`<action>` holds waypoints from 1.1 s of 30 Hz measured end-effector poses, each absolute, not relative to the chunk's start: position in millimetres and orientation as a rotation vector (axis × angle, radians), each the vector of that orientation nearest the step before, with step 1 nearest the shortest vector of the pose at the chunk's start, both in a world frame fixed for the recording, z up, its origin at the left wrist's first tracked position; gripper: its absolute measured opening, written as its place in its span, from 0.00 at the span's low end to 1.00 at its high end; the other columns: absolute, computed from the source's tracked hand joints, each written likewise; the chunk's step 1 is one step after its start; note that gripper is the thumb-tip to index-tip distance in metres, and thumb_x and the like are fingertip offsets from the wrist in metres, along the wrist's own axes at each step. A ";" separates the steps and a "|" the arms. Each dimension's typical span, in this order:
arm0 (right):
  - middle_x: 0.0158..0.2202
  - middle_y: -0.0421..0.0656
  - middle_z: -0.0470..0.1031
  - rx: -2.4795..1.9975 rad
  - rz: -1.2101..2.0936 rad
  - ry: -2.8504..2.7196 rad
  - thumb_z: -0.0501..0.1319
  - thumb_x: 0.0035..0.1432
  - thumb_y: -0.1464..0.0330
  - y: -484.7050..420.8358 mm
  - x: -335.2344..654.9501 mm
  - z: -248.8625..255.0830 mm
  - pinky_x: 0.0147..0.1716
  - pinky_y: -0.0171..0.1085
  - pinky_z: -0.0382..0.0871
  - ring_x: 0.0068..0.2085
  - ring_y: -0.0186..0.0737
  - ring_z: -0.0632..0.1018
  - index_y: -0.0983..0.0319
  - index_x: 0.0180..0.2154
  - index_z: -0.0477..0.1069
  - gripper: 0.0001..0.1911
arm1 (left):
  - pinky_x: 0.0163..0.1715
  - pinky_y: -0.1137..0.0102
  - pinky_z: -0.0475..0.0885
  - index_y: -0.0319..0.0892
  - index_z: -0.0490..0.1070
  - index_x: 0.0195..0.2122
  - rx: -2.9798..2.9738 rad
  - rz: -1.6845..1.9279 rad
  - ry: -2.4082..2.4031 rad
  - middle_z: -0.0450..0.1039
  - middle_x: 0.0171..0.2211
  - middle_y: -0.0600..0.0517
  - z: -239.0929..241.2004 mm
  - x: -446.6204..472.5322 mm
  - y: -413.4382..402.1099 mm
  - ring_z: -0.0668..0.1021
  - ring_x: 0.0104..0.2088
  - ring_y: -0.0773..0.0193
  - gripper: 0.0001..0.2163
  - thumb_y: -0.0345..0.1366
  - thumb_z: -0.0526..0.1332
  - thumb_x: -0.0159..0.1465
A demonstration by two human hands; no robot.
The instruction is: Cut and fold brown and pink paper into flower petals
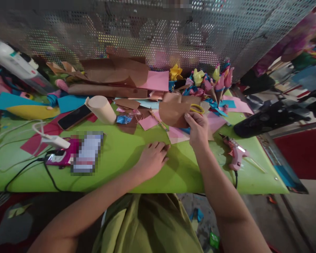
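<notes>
A piece of brown paper [173, 113] is pinched between the thumb and fingers of my right hand [198, 128], raised a little over the far part of the work surface. Just beyond that hand shows a yellow loop [197, 108], which looks like a scissors handle. My left hand [153, 158] rests palm down on the green tabletop [123, 147], fingers loosely bent and slightly apart, holding nothing. Pink paper scraps [149, 122] and a small blue crumpled piece [124, 119] lie beyond it. Part of a pale sheet [177, 135] sticks out under the brown paper.
To the right lie a pink glue gun [237, 153] and a black bottle [263, 121]. On the left are a phone [87, 153], a white charger [55, 141], cables and a paper roll [102, 109]. Paper flowers [213, 82] stand at the back before a perforated metal panel [137, 38].
</notes>
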State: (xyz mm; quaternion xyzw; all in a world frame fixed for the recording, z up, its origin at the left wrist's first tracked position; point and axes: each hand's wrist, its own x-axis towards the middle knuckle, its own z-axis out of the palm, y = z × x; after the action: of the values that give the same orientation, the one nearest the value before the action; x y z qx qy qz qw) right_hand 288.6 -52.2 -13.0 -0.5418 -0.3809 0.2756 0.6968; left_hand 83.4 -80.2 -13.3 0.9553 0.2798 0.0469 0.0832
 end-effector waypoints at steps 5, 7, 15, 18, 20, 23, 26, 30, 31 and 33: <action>0.26 0.37 0.69 -1.191 0.614 -0.871 0.68 0.51 0.54 -52.0 288.4 -11.5 0.29 0.34 0.62 0.29 0.35 0.67 0.58 0.27 0.74 0.14 | 0.44 0.61 0.69 0.38 0.66 0.59 2.910 0.137 0.855 0.74 0.47 0.45 -18.6 83.4 -81.6 0.74 0.48 0.54 0.17 0.35 0.57 0.70; 0.27 0.38 0.70 -1.187 0.617 -0.870 0.68 0.51 0.54 -51.8 287.7 -11.3 0.30 0.34 0.63 0.30 0.35 0.68 0.58 0.28 0.74 0.14 | 0.43 0.61 0.69 0.37 0.67 0.58 2.923 0.145 0.853 0.74 0.48 0.45 -19.6 82.4 -82.2 0.74 0.48 0.54 0.16 0.35 0.56 0.70; 0.25 0.36 0.68 -1.176 0.620 -0.878 0.67 0.54 0.58 -52.7 287.3 -9.3 0.28 0.33 0.59 0.28 0.33 0.66 0.59 0.28 0.76 0.11 | 0.44 0.62 0.71 0.38 0.72 0.51 2.871 0.164 0.849 0.76 0.45 0.47 -19.4 88.6 -73.3 0.77 0.46 0.56 0.10 0.30 0.59 0.68; 0.26 0.37 0.68 -1.182 0.615 -0.881 0.66 0.54 0.57 -53.1 286.7 -7.5 0.28 0.33 0.60 0.29 0.33 0.66 0.59 0.28 0.75 0.12 | 0.44 0.63 0.72 0.39 0.74 0.48 2.781 0.182 0.871 0.77 0.43 0.48 -16.6 93.4 -63.6 0.78 0.44 0.57 0.09 0.29 0.60 0.68; 0.26 0.37 0.68 -1.202 0.609 -0.895 0.66 0.54 0.56 -53.2 286.3 -6.8 0.28 0.33 0.60 0.28 0.33 0.66 0.58 0.28 0.75 0.13 | 0.42 0.65 0.73 0.40 0.75 0.44 2.713 0.159 0.890 0.77 0.40 0.48 -12.6 98.1 -55.7 0.79 0.42 0.57 0.07 0.29 0.60 0.67; 0.25 0.37 0.66 -1.227 0.608 -0.915 0.66 0.54 0.53 -53.3 286.4 -6.6 0.26 0.34 0.58 0.27 0.34 0.64 0.58 0.28 0.74 0.15 | 0.38 0.65 0.74 0.39 0.77 0.39 2.664 0.103 0.894 0.78 0.37 0.47 -5.9 106.5 -45.9 0.80 0.38 0.57 0.05 0.29 0.60 0.67; 0.24 0.37 0.65 -1.233 0.615 -0.919 0.66 0.53 0.51 -53.1 286.7 -6.7 0.25 0.34 0.57 0.27 0.34 0.63 0.58 0.27 0.73 0.17 | 0.36 0.64 0.74 0.38 0.77 0.37 2.679 0.047 0.870 0.78 0.36 0.45 -1.2 113.5 -41.6 0.80 0.36 0.57 0.07 0.27 0.58 0.67; 0.25 0.38 0.65 -1.207 0.618 -0.925 0.66 0.53 0.51 -52.3 287.2 -7.5 0.26 0.34 0.57 0.28 0.35 0.65 0.58 0.27 0.73 0.18 | 0.35 0.64 0.74 0.37 0.77 0.40 2.720 0.001 0.871 0.78 0.37 0.44 0.7 117.1 -42.4 0.80 0.36 0.56 0.09 0.26 0.56 0.67; 0.25 0.38 0.65 -1.194 0.622 -0.923 0.66 0.53 0.51 -52.0 287.3 -7.9 0.26 0.34 0.57 0.28 0.35 0.64 0.58 0.27 0.73 0.17 | 0.35 0.64 0.74 0.37 0.77 0.41 2.723 -0.007 0.874 0.78 0.38 0.44 0.6 117.3 -43.1 0.80 0.36 0.56 0.10 0.26 0.55 0.68; 0.24 0.37 0.63 -1.167 0.630 -0.914 0.67 0.54 0.53 -51.3 287.7 -8.9 0.26 0.34 0.56 0.27 0.34 0.63 0.58 0.27 0.73 0.16 | 0.35 0.64 0.75 0.36 0.77 0.42 2.726 -0.027 0.885 0.78 0.39 0.43 0.2 117.3 -44.6 0.80 0.36 0.56 0.11 0.26 0.54 0.68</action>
State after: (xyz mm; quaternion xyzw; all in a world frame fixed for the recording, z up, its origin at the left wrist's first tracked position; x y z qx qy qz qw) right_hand 287.7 -51.3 -8.9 -0.5226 -0.4090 0.2822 0.6928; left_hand 117.3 -44.6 0.2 0.9421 0.3058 -0.0092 0.1375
